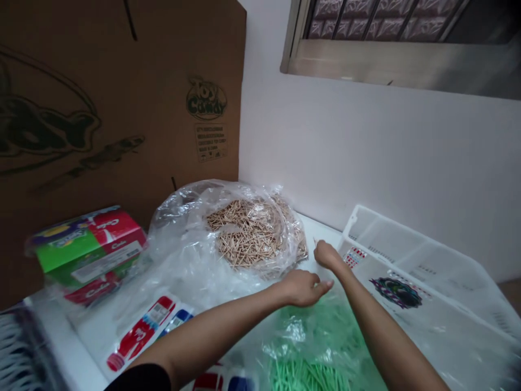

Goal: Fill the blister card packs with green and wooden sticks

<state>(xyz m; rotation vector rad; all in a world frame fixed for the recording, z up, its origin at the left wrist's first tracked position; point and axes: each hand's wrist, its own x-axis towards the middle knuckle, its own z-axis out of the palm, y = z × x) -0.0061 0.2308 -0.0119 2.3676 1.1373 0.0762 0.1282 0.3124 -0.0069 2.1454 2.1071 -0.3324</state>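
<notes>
My left hand hangs over the front edge of a clear plastic bag of thin tan sticks, its thumb stretched out to the right, apart from the fingers. Nothing shows in it. To its right, my right hand is closed, fingers pressed together over the white table; a thin pale tip shows at its fingers, too small to name. Below both hands lies a clear bag of green sticks, partly covered by plastic film and my right forearm.
A translucent plastic bin stands at the right against the wall. At the left are a red and green printed box and flat bottle-shaped packs. A large cardboard box rises behind. A window is above.
</notes>
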